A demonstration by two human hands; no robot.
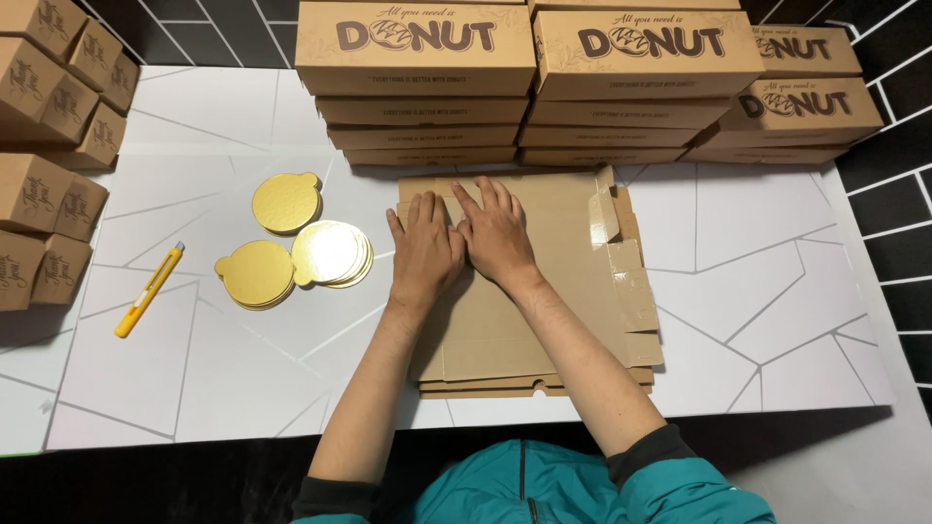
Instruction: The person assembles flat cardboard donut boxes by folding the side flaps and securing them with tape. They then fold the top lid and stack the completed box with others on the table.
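Sleeves of teal fabric (582, 485) sit nearest us, and from them our forearms reach out over the flat cardboard sheets (544, 330) stacked on the white table (767, 320). Our left hand (424, 254) and right hand (497, 236) lie side by side, palms down, on the far part of the top sheet. The fingers (427, 212) are stretched out flat and close together, pressing on the cardboard and gripping nothing. Folded flaps with a glossy inner face (621, 262) stand just right of our right hand.

To the left of the sheets lie round gold cake boards (291, 243) in three small overlapping piles, and further left a yellow utility knife (149, 290), well apart from our hands. Beyond our fingertips, stacked brown boxes (529, 87) with dark lettering form a wall across the far edge of the table. Smaller brown cartons (53, 126) are piled along the left edge.
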